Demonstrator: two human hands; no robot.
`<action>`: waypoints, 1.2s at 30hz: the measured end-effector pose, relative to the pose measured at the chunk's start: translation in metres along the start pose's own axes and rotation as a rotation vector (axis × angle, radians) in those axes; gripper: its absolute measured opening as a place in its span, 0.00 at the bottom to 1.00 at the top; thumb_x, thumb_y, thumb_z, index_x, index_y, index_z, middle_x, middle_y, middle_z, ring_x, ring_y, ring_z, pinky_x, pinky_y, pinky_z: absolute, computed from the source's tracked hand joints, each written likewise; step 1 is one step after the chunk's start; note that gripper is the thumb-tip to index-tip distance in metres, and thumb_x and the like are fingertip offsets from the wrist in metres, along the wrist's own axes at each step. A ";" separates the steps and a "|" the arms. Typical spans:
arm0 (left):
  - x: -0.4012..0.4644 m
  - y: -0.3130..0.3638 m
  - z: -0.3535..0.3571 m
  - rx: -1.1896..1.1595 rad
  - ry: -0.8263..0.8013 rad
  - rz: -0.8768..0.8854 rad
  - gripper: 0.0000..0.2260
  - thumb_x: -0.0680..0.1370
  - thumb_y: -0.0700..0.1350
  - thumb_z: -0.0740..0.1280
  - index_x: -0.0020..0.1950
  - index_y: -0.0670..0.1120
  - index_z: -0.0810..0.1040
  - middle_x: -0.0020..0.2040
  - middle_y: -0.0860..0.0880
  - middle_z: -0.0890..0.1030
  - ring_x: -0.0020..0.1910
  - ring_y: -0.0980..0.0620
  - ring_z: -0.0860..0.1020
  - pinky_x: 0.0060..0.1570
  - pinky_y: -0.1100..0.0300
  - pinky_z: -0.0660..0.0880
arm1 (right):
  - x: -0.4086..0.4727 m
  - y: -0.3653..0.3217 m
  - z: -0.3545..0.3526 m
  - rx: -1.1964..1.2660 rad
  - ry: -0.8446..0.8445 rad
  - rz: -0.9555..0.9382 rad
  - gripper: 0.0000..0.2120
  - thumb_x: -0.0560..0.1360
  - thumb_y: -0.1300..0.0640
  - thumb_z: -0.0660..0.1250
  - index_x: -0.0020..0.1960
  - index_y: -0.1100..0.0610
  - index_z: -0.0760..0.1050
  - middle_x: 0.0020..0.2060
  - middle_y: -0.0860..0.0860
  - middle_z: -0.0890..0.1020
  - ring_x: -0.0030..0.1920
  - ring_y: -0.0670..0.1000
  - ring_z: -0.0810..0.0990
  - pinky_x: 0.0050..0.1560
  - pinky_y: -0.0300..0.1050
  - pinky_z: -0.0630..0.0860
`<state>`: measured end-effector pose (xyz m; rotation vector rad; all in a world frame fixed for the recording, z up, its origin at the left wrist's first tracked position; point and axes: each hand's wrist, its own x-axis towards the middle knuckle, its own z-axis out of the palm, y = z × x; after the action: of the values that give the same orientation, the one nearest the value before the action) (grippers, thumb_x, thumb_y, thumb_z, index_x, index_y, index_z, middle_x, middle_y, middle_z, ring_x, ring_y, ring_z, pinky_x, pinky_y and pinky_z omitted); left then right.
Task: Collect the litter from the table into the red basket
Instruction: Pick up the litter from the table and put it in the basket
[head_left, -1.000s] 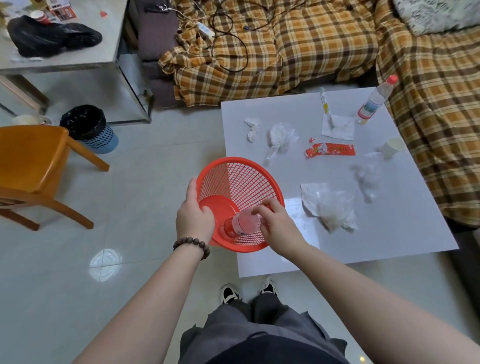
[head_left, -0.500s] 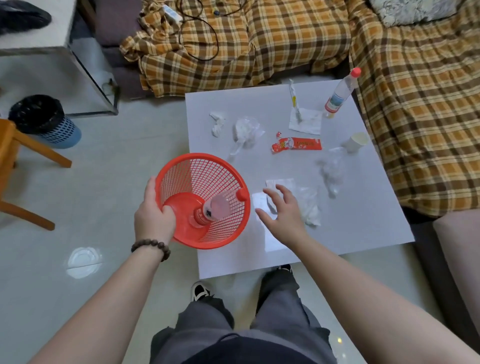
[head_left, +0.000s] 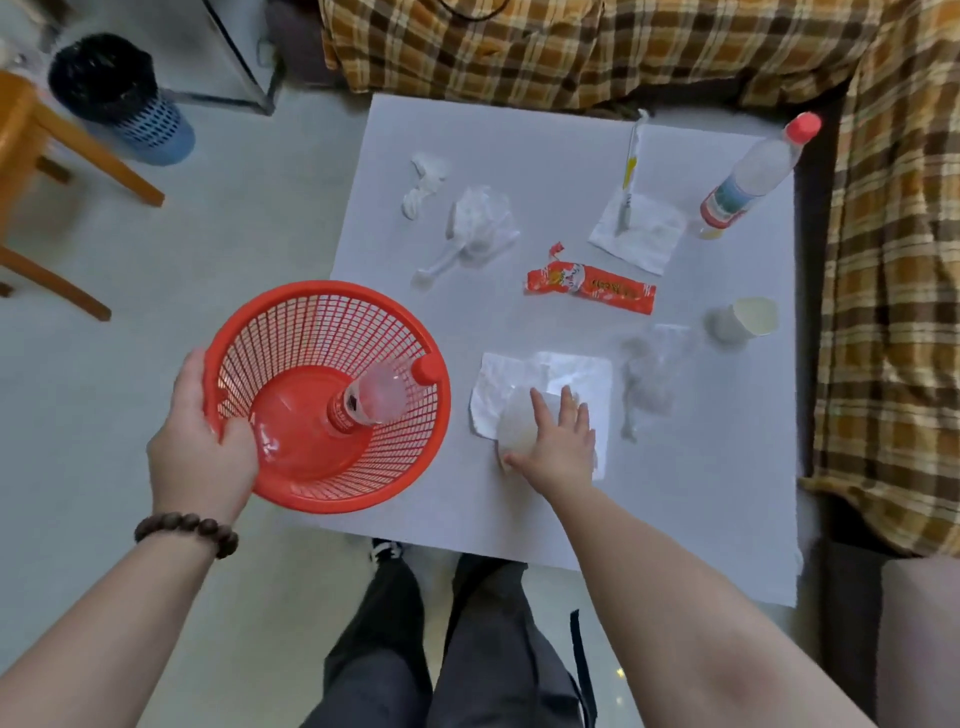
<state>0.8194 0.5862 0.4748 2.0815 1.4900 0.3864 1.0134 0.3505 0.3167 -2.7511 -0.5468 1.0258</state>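
My left hand (head_left: 200, 441) grips the near left rim of the red mesh basket (head_left: 291, 332), held tilted at the table's left edge. A clear plastic bottle with a red cap (head_left: 376, 400) lies inside it. My right hand (head_left: 558, 444) rests fingers spread on a crumpled clear plastic bag with white paper (head_left: 519, 384) near the table's front. Farther back lie a red snack wrapper (head_left: 592, 283), a white napkin (head_left: 641, 236) with a yellow toothbrush (head_left: 629, 171), a second bottle (head_left: 748, 182), a paper cup (head_left: 745, 319), clear film (head_left: 649, 371) and white wads (head_left: 480, 221).
The white table (head_left: 701, 493) is low and square. Plaid-covered sofas (head_left: 893, 260) border its back and right sides. A wooden chair (head_left: 31, 171) and a black-lined blue bin (head_left: 122, 98) stand on the floor at left. My legs and shoes are below the front edge.
My right hand let go of the bottle, which now lies in the basket, and moved right onto the crumpled bag. The view has shifted closer over the table.
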 end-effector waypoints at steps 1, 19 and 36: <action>-0.002 0.002 0.001 0.002 0.008 -0.012 0.31 0.73 0.36 0.59 0.73 0.57 0.60 0.51 0.55 0.76 0.45 0.55 0.73 0.49 0.60 0.69 | 0.005 0.002 0.002 -0.017 -0.019 0.007 0.41 0.70 0.45 0.68 0.75 0.43 0.47 0.77 0.53 0.45 0.75 0.61 0.45 0.74 0.56 0.50; -0.025 0.009 -0.003 0.013 -0.006 -0.058 0.31 0.73 0.34 0.60 0.73 0.54 0.62 0.57 0.45 0.79 0.52 0.42 0.77 0.52 0.57 0.70 | -0.044 -0.026 -0.074 0.470 0.383 -0.322 0.07 0.72 0.66 0.63 0.41 0.56 0.76 0.38 0.47 0.76 0.42 0.49 0.74 0.42 0.33 0.68; -0.040 0.028 -0.018 -0.112 -0.093 -0.058 0.31 0.72 0.35 0.58 0.73 0.58 0.61 0.55 0.45 0.80 0.50 0.44 0.78 0.50 0.50 0.76 | -0.101 -0.165 -0.068 0.264 0.078 -0.775 0.19 0.70 0.64 0.66 0.61 0.57 0.76 0.59 0.54 0.77 0.60 0.56 0.73 0.58 0.51 0.72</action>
<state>0.8181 0.5467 0.5088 1.9384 1.4372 0.3384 0.9412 0.4619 0.4728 -2.0351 -1.2230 0.7172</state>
